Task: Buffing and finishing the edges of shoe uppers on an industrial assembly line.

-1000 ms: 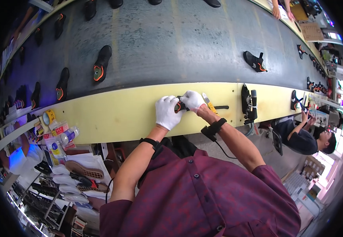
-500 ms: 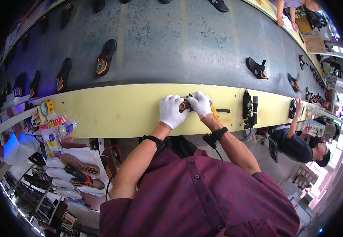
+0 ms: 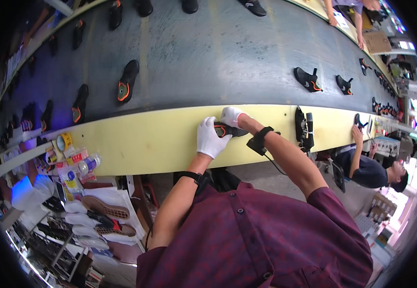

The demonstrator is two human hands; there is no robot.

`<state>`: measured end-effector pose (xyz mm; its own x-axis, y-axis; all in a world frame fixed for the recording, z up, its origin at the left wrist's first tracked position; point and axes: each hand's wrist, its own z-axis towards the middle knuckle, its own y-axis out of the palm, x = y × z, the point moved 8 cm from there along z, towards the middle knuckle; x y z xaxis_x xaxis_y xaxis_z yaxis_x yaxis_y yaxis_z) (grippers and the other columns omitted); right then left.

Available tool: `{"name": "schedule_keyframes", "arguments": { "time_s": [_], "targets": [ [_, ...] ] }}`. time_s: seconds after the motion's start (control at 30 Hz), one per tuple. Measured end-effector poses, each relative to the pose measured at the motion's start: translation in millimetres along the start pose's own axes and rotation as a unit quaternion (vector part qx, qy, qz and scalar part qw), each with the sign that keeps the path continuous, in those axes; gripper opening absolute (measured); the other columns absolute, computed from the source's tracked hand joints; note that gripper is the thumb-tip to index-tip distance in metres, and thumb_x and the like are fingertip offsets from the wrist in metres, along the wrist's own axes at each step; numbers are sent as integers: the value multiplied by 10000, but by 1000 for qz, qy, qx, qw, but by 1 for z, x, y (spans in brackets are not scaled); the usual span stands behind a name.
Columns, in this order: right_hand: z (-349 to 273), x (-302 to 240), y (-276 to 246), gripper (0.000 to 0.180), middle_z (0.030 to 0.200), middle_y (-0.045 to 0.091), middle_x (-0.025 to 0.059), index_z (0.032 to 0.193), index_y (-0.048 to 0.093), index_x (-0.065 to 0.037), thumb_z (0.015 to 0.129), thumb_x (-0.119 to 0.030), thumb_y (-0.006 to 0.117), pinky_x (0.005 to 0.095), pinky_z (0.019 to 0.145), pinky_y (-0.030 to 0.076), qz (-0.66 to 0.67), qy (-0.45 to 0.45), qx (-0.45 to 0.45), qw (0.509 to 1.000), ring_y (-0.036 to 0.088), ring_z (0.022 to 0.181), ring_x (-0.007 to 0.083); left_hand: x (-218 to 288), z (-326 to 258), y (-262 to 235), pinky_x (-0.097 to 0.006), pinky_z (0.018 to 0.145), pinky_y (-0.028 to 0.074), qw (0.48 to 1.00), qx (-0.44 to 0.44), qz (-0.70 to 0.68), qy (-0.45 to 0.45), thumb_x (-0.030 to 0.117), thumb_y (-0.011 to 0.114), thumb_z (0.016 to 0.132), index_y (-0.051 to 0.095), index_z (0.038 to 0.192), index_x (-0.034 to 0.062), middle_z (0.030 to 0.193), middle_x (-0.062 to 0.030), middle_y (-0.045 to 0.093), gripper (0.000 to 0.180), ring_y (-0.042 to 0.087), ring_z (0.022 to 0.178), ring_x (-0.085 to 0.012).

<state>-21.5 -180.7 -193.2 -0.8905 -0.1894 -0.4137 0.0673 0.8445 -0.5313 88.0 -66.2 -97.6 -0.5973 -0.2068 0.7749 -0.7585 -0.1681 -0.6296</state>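
Observation:
A black shoe (image 3: 237, 131) with orange edging round its opening lies on the pale yellow ledge (image 3: 160, 144) in front of me. My left hand (image 3: 212, 138), in a white glove, is closed round one end of it, the thumb along the near side. At its far edge, my white-gloved right hand (image 3: 232, 116) has its fingers curled down against the shoe. Its fingertips are partly hidden, and its wrist is bent over the shoe. The right forearm, with a black wrist device (image 3: 260, 141), covers part of the ledge.
Beyond the ledge a grey belt (image 3: 194, 62) carries several black shoes, one (image 3: 128, 81) at the left. A black tool bundle (image 3: 304, 129) rests at the ledge's right. Tape (image 3: 64, 141) and a bottle (image 3: 89, 164) sit at the left end. A co-worker (image 3: 362, 163) sits at the right.
My right hand has moved left over the shoe, its wrist bending further. The yellow-handled thing beside it no longer shows. On the belt, the shoes at the right have shifted left.

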Motion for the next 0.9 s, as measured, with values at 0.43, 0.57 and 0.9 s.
{"name": "schedule_keyframes", "arguments": {
  "time_s": [0.43, 0.57, 0.9],
  "targets": [
    [-155, -65, 11, 269, 1069, 738, 137, 1049, 686, -65, 812, -164, 769, 474, 958, 518, -142, -170, 450, 865, 720, 1064, 367, -73, -43, -31, -499, 1182, 442, 995, -91, -7, -35, 156, 841, 856, 409, 1566, -41, 1505, -287, 526, 854, 541, 1382, -426],
    [-129, -80, 10, 231, 1048, 726, 150, 1021, 665, -63, 817, -132, 748, 447, 959, 489, -101, -167, 309, 931, 714, 1042, 324, -133, -51, 0, -426, 1107, 513, 981, -151, -88, -88, 152, 860, 866, 413, 1567, -25, 1451, -252, 570, 850, 628, 1278, -334],
    [-184, -16, -12, 672, 1131, 726, 202, 1310, 626, -67, 707, -199, 893, 472, 942, 570, 227, -196, 254, 920, 700, 1101, 421, 74, -23, -44, -536, 916, 548, 970, -158, 119, 143, 317, 950, 743, 581, 1287, 65, 1151, -208, 670, 704, 673, 1074, -448]
  ]
}}
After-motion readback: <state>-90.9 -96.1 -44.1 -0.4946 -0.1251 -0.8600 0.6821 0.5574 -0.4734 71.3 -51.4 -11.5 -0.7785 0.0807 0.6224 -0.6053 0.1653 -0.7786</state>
